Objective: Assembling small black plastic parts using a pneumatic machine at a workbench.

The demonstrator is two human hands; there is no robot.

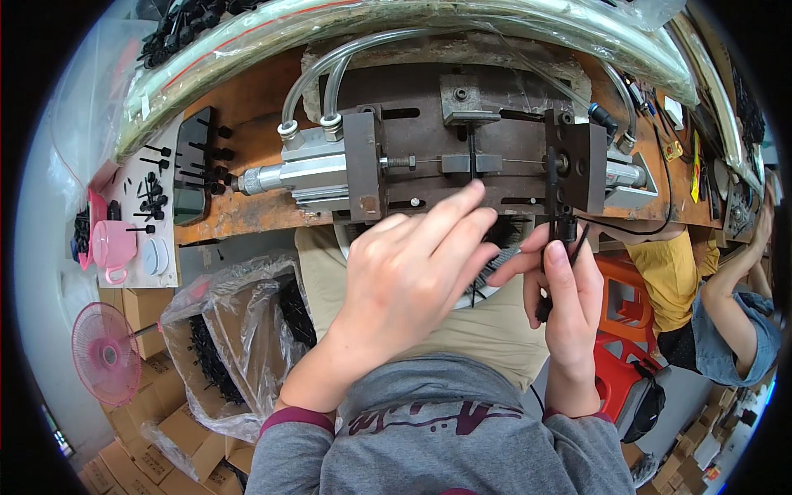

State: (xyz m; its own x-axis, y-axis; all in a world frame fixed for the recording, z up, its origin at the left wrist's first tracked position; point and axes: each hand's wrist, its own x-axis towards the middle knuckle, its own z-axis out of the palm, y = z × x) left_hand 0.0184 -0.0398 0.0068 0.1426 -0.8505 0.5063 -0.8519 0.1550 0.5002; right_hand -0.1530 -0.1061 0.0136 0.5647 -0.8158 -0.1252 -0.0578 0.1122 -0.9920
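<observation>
In front of me is a dark metal bench fixture (421,91) with a small grey clamp block (458,163) at its middle. A thin black rod-like part (473,142) stands in that block. My left hand (404,268) has its fingers stretched out, the fingertips just below the block at the part's near end; whether they touch cannot be made out. My right hand (569,289) is closed on small black plastic parts (564,229), pinched between thumb and fingers beside the fixture's right plate. Their exact kind is unclear.
Air cylinders (318,173) with clear hoses (330,62) flank the fixture. A phone (195,165) and black parts lie left, near a pink cup (115,243). Below are a plastic-lined box (247,338) and a pink fan (107,353). Another person (726,305) sits right, near red stools (615,371).
</observation>
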